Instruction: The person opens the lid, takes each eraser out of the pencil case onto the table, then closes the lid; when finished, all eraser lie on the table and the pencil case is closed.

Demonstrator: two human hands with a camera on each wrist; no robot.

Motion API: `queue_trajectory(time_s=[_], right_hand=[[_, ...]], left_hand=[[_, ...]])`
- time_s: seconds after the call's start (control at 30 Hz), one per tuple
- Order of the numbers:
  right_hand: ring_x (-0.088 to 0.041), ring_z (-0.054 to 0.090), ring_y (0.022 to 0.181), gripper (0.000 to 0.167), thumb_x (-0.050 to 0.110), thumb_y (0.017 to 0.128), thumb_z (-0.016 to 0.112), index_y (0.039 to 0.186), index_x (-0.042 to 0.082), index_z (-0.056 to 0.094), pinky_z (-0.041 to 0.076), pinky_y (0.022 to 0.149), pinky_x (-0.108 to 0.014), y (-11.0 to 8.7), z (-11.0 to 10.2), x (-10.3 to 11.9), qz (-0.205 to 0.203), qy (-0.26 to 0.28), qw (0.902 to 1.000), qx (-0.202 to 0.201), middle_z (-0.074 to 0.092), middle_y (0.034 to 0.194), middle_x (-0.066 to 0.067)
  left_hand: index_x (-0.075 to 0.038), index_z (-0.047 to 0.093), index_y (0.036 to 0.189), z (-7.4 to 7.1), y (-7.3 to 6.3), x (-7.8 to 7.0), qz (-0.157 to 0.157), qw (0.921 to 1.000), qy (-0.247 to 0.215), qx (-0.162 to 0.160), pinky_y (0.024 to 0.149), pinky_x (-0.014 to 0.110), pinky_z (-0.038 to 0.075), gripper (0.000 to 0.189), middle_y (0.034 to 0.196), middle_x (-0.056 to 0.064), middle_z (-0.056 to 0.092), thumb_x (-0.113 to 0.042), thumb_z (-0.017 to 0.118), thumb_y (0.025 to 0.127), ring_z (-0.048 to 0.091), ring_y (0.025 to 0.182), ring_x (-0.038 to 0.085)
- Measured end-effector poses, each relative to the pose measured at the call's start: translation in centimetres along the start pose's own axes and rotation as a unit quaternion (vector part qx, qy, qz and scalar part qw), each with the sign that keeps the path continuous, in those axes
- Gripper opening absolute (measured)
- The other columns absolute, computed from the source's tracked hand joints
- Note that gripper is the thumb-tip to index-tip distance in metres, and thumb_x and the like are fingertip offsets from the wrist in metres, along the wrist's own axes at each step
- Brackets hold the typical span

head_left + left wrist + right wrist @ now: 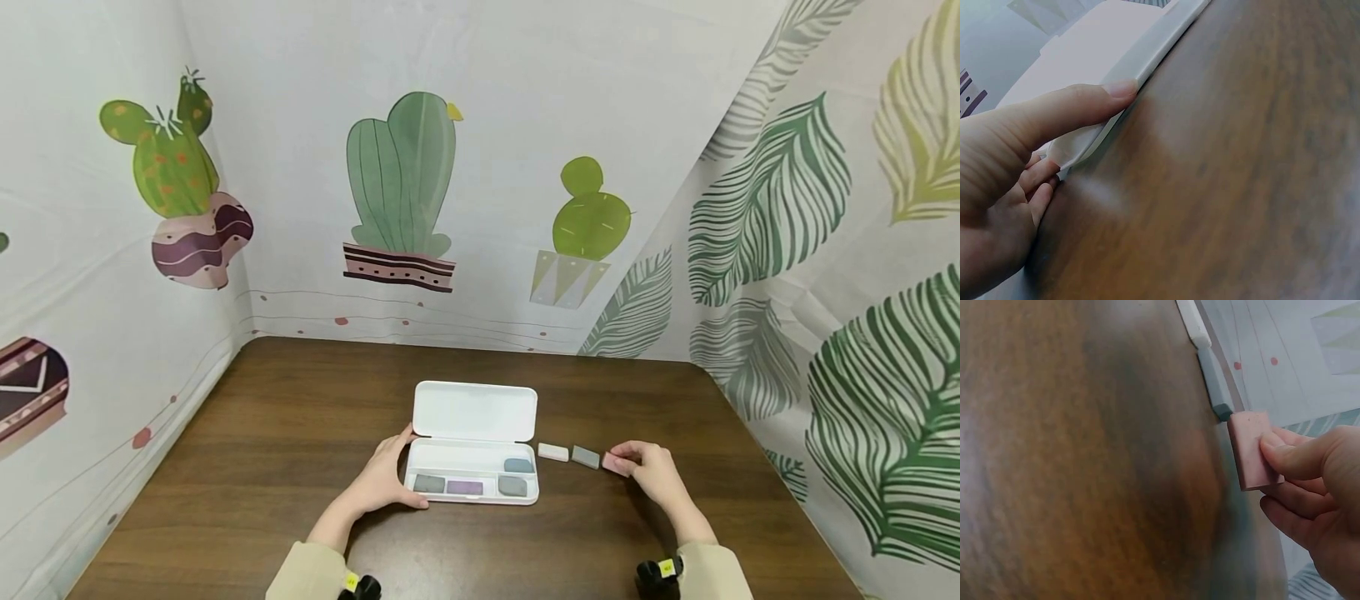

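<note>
A white pencil case (475, 410) lies on the table with its lid raised at the back. My left hand (381, 478) grips its left end, thumb (1088, 103) along the front edge and fingers round the side. Between thumb and fingers my right hand (654, 473) pinches a pink eraser (1250, 452), just past the end of a short row to the right of the case. In that row are a grey eraser (585, 457) and a white eraser (553, 452). Inside the case lie a blue eraser (518, 465), a purple eraser (465, 487) and two grey-green erasers (512, 486).
The brown wooden table (315, 400) runs back to a white cloth wall (495, 100) printed with cacti and leaves. Thin dividers split the case's tray into compartments. A black wrist camera (660, 577) sits at the right sleeve.
</note>
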State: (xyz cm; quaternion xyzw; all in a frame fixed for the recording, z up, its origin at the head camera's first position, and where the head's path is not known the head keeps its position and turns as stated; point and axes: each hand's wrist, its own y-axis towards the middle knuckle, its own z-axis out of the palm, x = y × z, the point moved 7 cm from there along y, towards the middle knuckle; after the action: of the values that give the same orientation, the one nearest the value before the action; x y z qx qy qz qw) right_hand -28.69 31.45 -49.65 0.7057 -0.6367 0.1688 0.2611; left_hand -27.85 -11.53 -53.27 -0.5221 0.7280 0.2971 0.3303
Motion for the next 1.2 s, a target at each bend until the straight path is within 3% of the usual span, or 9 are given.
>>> queue_trajectory(time_s=[0.13,0.37,0.67,0.93,1.2], right_hand=[[-0.019,0.065,0.084,0.007,0.002,0.084,0.071,0.091,0.004,0.074,0.050,0.072,-0.030,0.0,0.3,-0.3,0.004,-0.002,1.0000,0.005,0.074,0.090,-0.010],[-0.032,0.067,0.094,0.008,0.004,0.084,0.071,0.091,0.003,0.075,0.051,0.083,-0.047,0.1,0.5,-0.4,-0.005,-0.014,0.9999,-0.004,0.074,0.093,-0.013],[-0.036,0.067,0.098,0.011,0.005,0.083,0.073,0.094,0.002,0.075,0.050,0.087,-0.051,0.1,0.6,-0.6,0.004,-0.018,0.9997,-0.016,0.074,0.096,-0.015],[-0.033,0.068,0.096,0.012,0.004,0.083,0.073,0.095,0.001,0.075,0.051,0.084,-0.047,0.2,0.6,-0.6,0.003,-0.014,0.9998,-0.015,0.075,0.095,-0.014],[-0.021,0.071,0.085,0.017,0.001,0.084,0.072,0.101,-0.001,0.073,0.055,0.076,-0.029,0.6,-0.1,1.0,0.006,0.035,0.9985,-0.041,0.074,0.095,-0.014]], left_hand=[[0.005,0.026,0.151,0.0,0.1,0.0,0.004,1.0000,0.001,-0.001,0.109,0.057,0.031,0.131,0.140,0.012,0.053,-0.027,0.098,0.046,0.036,0.136,0.037],[0.004,0.026,0.152,0.0,0.0,0.0,0.007,1.0000,0.003,-0.003,0.109,0.057,0.031,0.132,0.139,0.011,0.055,-0.027,0.098,0.046,0.037,0.135,0.036],[0.004,0.027,0.151,-0.1,0.1,-0.1,0.010,0.9999,-0.003,-0.002,0.109,0.057,0.031,0.131,0.138,0.011,0.055,-0.027,0.098,0.046,0.038,0.134,0.036],[0.005,0.027,0.151,-0.1,0.1,-0.1,0.010,0.9999,-0.007,-0.001,0.109,0.058,0.030,0.131,0.139,0.012,0.054,-0.027,0.098,0.046,0.037,0.135,0.037],[0.005,0.026,0.151,0.0,0.0,0.0,0.006,1.0000,-0.001,0.000,0.109,0.059,0.031,0.131,0.141,0.013,0.052,-0.027,0.098,0.046,0.036,0.136,0.038]])
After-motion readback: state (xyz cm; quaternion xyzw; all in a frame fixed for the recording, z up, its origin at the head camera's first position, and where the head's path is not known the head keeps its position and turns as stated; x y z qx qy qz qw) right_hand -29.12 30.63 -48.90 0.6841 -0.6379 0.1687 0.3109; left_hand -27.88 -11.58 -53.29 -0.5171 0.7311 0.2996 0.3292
